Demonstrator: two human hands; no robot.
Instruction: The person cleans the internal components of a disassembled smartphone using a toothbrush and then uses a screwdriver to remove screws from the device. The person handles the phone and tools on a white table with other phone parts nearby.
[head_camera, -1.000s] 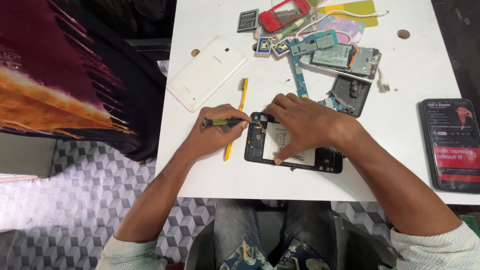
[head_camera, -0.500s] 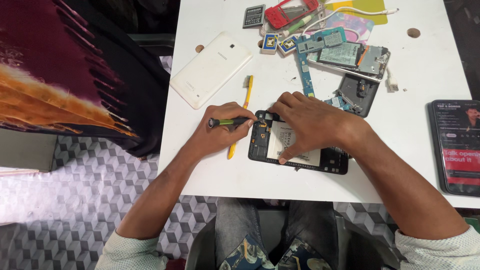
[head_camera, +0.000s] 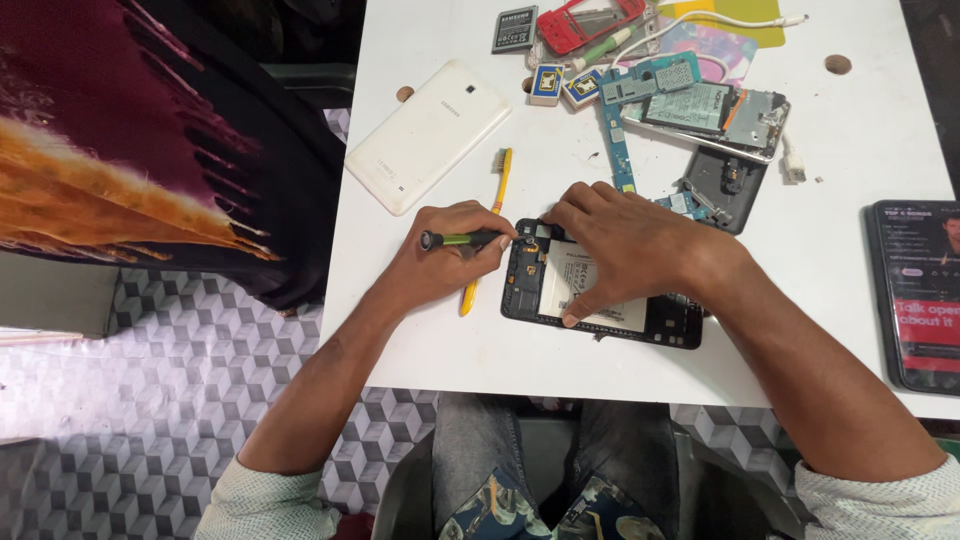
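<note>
White tabletop (head_camera: 450, 330), parts scattered. Left hand (head_camera: 445, 262) pinches green-handled screwdriver (head_camera: 462, 239) at opened black tablet (head_camera: 600, 295); right hand (head_camera: 630, 250) spread, pressing it flat. Unscrewing stage; needs steady tip.

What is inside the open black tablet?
Inside the open black tablet a pale flat rectangular battery and dark parts along its left edge show. The right hand covers the upper middle, so that part stays hidden.

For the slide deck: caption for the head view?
Left hand holds screwdriver at opened tablet; right hand steadies it.
</note>
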